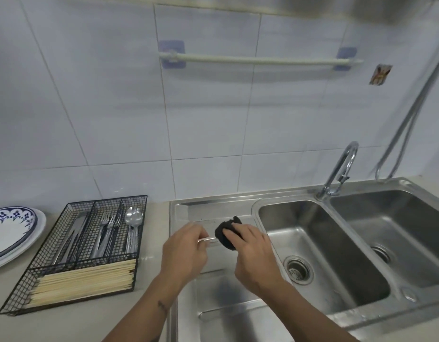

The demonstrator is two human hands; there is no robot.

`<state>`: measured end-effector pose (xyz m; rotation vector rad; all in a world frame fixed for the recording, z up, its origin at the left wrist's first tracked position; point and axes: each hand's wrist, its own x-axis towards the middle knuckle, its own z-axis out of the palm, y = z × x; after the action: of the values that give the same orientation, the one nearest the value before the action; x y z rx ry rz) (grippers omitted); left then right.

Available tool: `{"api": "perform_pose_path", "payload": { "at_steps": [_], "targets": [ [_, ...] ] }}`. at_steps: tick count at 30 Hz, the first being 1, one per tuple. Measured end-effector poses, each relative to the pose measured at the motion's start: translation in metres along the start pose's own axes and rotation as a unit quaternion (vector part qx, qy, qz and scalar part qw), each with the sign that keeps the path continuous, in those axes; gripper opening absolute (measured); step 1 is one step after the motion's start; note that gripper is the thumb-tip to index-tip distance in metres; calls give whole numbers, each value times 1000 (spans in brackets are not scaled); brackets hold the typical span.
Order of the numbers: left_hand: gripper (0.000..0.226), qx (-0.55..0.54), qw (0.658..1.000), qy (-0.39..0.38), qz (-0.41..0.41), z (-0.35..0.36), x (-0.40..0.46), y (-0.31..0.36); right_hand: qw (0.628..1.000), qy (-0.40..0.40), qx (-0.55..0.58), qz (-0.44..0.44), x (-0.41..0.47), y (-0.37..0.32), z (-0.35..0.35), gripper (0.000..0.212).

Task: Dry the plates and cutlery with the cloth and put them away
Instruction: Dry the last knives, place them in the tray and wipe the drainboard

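Head camera looks down, close

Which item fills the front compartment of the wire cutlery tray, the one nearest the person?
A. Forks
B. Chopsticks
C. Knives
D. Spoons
B: pale wooden chopsticks lie crosswise in the front section of the cutlery tray, while the knives, forks and spoons stand in the rear slots.

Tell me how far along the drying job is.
Done: plates stacked on the counter; knives, forks and spoons in the wire tray. In hand: left hand holds one utensil, right hand wipes it with the dark cloth. Left: putting it away.
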<state>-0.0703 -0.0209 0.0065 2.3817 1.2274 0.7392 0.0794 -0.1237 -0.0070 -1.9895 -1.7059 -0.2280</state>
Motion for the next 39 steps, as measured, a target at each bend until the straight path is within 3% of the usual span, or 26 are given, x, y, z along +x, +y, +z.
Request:
{"api": "perform_pose_path", "payload": {
  "at_steps": [2,6,9,13,17,22,26,32,36,39],
  "targets": [
    [5,-9,1000,6,3,-1,3,0,1000,2,-2,-17,1,7,-3,77],
    [6,5,1000,-7,18,-5,0,-11,993,-10,-14,114,-2,45,-6,71],
    [13,-9,999,-48,-3,-8,-1,-17,987,18,4,162,1,58,-9,70],
    [23,-1,993,-113,-29,-8,4,-16,994,60,22,92,4,32,-9,65],
    [20,-20,991,-122,-49,-5,4,-9,1000,0,-13,-23,-2,-3,4,70],
    [20,2,988,-129,-79,-3,-2,-14,998,-40,-23,35,-2,-3,6,75],
    [16,-30,984,-158,-74,-4,-2,-10,997,-57,-42,-41,1,-15,5,74],
    [21,-113,952,-251,-134,-4,-3,-16,995,-69,-45,53,-9,6,3,77],
    [18,-146,954,-217,-143,-2,-1,-12,996,-80,-47,1,-7,0,2,81],
    [14,-142,958,-211,-134,-3,-4,-14,995,-77,-45,33,-5,4,-2,81]
  ]
}}
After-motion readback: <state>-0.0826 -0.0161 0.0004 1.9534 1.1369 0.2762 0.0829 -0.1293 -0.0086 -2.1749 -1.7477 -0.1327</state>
